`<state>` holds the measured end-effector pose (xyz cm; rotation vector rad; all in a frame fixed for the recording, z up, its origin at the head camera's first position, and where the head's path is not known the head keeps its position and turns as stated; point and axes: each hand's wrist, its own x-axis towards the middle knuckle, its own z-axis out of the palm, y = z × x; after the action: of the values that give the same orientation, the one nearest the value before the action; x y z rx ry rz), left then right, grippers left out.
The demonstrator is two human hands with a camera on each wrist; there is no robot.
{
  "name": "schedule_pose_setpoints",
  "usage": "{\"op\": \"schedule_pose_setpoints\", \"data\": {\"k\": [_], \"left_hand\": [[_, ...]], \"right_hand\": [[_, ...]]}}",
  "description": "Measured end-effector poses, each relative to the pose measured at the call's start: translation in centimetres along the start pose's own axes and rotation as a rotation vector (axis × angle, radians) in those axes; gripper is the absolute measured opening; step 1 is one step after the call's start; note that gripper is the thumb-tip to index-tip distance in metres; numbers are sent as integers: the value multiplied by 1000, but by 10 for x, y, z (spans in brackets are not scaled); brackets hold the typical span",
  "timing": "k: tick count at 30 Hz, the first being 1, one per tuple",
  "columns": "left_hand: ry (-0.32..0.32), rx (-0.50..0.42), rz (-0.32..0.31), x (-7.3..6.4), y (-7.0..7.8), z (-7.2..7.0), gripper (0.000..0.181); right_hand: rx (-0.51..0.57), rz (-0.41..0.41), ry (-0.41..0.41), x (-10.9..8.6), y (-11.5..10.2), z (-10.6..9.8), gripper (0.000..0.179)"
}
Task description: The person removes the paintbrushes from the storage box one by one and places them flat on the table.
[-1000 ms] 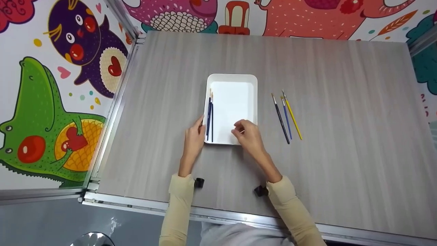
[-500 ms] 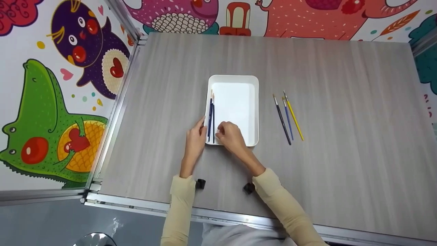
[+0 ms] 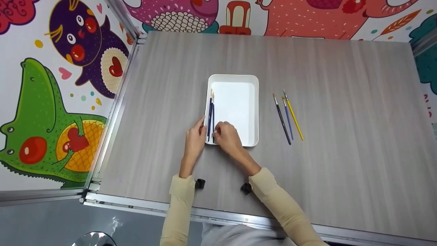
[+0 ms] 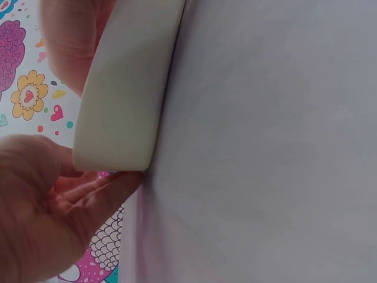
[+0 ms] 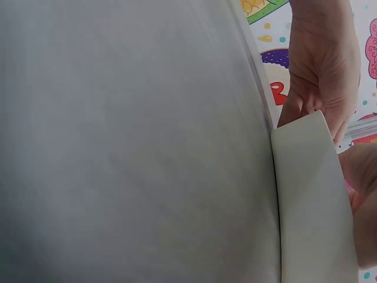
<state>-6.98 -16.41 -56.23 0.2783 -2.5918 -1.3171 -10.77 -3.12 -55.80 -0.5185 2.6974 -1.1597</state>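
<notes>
A white rectangular tray (image 3: 251, 77) stands on the table. Dark-blue paintbrushes (image 3: 209, 116) lie inside along its left wall, bristles toward the far end. My left hand (image 3: 195, 138) holds the tray's left side near the front corner, and the left wrist view shows its fingers (image 4: 115, 191) at the lower edge of the tray wall (image 4: 126, 94). Over the front of the tray, my right hand (image 3: 228, 136) has its fingers curled, thumb and index pinching at the handle of the inner brush near its lower end. In the right wrist view the tray wall (image 5: 312, 194) hides the fingertips.
To the right of the tray lie three more brushes: a black one (image 3: 282, 119), a blue one (image 3: 287, 118) and a yellow one (image 3: 293, 116). The wood-grain table (image 3: 341, 136) has a metal front edge (image 3: 239, 217). Painted panels (image 3: 307, 20) border the back and left.
My right hand has moved left across the tray, from its right side to the brushes by the left wall. My left hand stays on the tray's side.
</notes>
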Motion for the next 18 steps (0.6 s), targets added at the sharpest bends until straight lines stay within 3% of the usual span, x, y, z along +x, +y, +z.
{"op": "schedule_pose_setpoints", "data": {"k": [7,18], "left_hand": [[20,1,48,0,-2,1,37],[25,-5,39,0,-1,0,38]], "right_hand": [[-69,-4,15,1,0,3,13],[-91,-20,12,3,-1,5,6]]}}
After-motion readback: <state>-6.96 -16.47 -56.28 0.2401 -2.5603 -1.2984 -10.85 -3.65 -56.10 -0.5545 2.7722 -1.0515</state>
